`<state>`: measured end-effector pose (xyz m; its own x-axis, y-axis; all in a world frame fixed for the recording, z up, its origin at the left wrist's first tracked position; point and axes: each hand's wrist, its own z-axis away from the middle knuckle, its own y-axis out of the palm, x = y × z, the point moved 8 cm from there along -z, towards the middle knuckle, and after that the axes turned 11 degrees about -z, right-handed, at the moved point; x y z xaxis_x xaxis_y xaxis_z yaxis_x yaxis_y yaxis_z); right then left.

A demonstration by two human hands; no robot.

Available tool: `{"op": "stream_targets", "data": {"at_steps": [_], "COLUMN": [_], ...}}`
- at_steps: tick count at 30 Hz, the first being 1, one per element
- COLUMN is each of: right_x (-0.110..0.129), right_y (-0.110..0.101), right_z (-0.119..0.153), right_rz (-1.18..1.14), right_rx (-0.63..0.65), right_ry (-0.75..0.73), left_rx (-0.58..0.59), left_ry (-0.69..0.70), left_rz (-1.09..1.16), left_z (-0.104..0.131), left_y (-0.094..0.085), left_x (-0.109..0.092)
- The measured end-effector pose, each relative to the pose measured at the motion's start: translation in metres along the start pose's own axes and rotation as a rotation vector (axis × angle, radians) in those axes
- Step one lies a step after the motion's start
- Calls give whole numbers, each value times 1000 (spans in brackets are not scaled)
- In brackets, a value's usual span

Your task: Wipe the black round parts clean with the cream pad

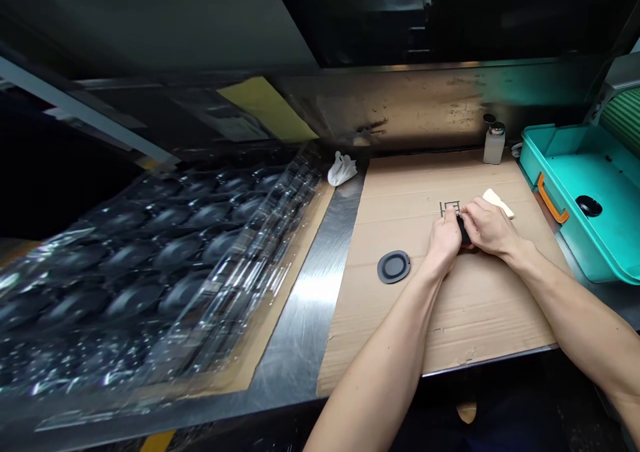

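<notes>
My left hand [444, 237] and my right hand [487, 225] are close together over a cardboard sheet [390, 332]. Between them they grip a small black part [465, 232], mostly covered by the fingers, so its shape cannot be made out. The fingers of both hands are closed on it. To the left of my left hand, a dark grey round disc [393, 267] with a ring-shaped groove lies flat on the cardboard. A cream-white folded pad [499, 203] sits just beyond my right hand. Dark printed marks [450, 207] show on the cardboard behind the fingers.
At left, a clear plastic tray [225, 305] carries rows of dark round parts. A teal bin [595, 239] with an orange handle [552, 200] stands at right, a black round piece [589, 206] inside. Behind are a bottle [494, 147] and crumpled white tissue [342, 169].
</notes>
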<state>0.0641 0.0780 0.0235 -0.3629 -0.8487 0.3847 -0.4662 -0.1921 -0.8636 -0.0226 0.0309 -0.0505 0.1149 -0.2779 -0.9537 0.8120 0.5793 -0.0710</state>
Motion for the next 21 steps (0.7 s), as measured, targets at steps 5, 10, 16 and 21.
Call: {"op": "stream_targets", "data": {"at_steps": [5,10,16,21], "right_x": [0,-2,-3,-10], "right_y": [1,-1,0,-22], "right_z": [2,2,2,4], "right_rz": [7,-40,-86,-291], "right_rx": [19,-29,-73,-260], "right_ry": [22,7,-10,-37], "left_rx": [-45,-25,17,148], "left_ry": [0,21,-10,-59], "left_rz": [20,-35,76,210], "left_z": [3,2,5,9], "left_y": [-3,-2,-1,5], "left_x": [0,-1,-4,-9]}}
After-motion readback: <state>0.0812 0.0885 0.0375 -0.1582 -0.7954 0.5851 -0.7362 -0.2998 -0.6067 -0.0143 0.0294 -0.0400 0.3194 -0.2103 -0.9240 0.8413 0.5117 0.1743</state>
